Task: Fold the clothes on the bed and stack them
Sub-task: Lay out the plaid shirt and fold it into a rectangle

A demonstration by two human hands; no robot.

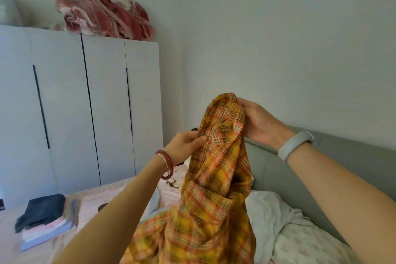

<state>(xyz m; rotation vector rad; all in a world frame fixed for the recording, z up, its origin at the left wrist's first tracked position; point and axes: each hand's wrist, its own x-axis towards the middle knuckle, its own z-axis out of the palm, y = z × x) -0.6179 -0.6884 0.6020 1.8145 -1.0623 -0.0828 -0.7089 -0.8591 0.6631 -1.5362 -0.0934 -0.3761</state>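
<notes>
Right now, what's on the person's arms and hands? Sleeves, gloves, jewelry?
Both forearms are bare, no sleeves or gloves. The left wrist wears a red bead bracelet beside a thin silvery one. The right wrist wears a pale grey fitness band.

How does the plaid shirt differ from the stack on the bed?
The plaid shirt is bunched, unfolded, held up by the left hand and right hand; the stack lies folded flat on the bed, untouched. The shirt is yellow-orange check; the stack is plain dark, pink and pale layers. Both are clothing.

Open bed (pixel 107 197) between folded stack (pixel 46 218) and plaid shirt (pixel 216 188); headboard (pixel 278 169) blocks right.
</notes>
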